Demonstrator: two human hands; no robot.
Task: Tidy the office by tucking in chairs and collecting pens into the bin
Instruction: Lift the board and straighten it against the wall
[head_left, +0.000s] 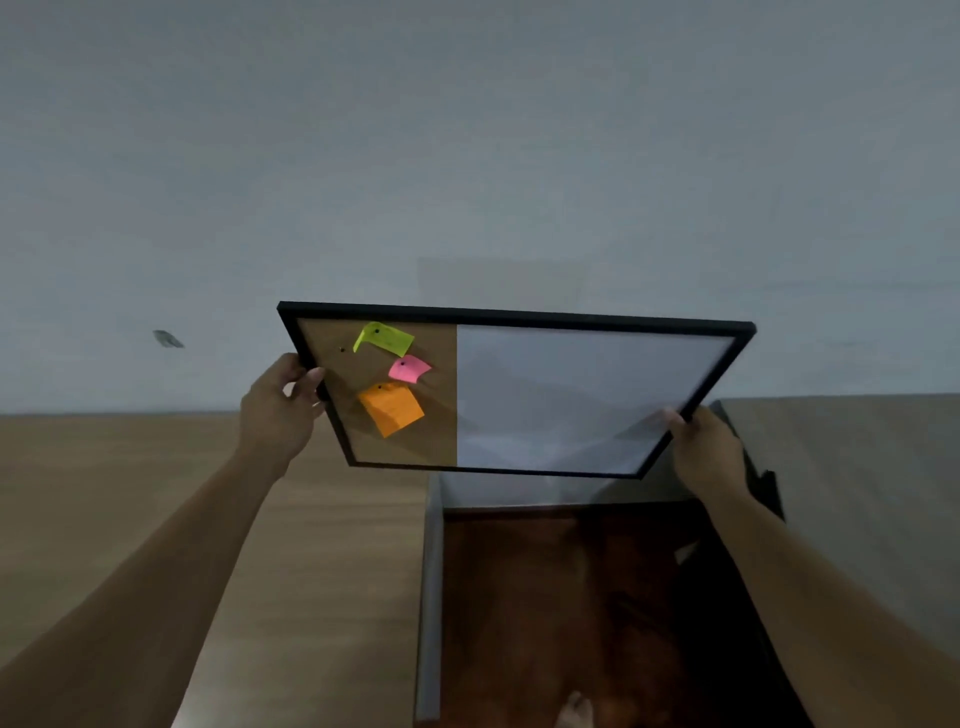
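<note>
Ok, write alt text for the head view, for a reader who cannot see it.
Two bare hands hold up a black-framed board, half brown cork and half white panel, tilted before a pale grey wall: the left hand grips its left edge, the right hand its lower right corner. Green, pink and orange sticky notes are pinned to the cork.

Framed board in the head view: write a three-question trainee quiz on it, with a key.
1. True or false: both hands grip the framed cork-and-whiteboard.
2. Which sticky note sits lowest on the cork half? A green B pink C orange
3. Fill in: the left hand holds the frame on its ___ side.

Key:
1. True; the right hand holds the whiteboard-side edge.
2. C, the orange note, below the pink note and green note.
3. cork
</note>
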